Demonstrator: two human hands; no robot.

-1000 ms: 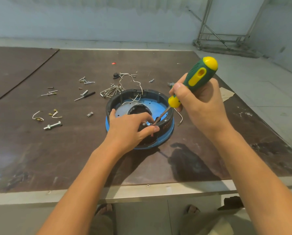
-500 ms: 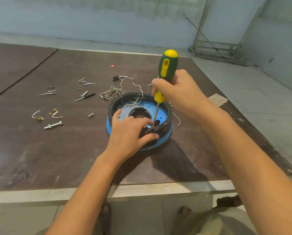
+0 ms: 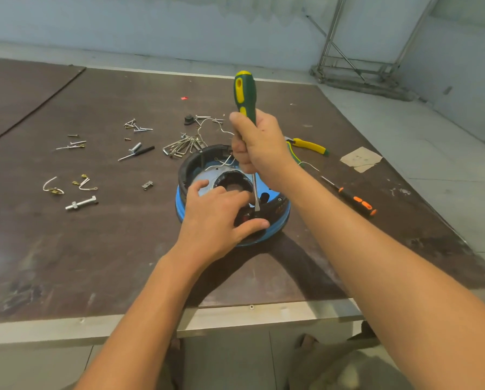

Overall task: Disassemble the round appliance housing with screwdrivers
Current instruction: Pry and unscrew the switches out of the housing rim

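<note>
A dark bench [image 3: 66,249] carries the round housing [image 3: 232,192] near its front edge. The step looks like prying or unscrewing at the near rim. Right hand [image 3: 259,147] is fisted around the upright green screwdriver [image 3: 245,97]; left hand [image 3: 218,218] half-open, pinning the rim. Next: firm downward pressure.

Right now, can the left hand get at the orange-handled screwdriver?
Probably not easily: the left hand steadies the round housing, and the right forearm crosses between it and the orange-handled screwdriver.
</note>
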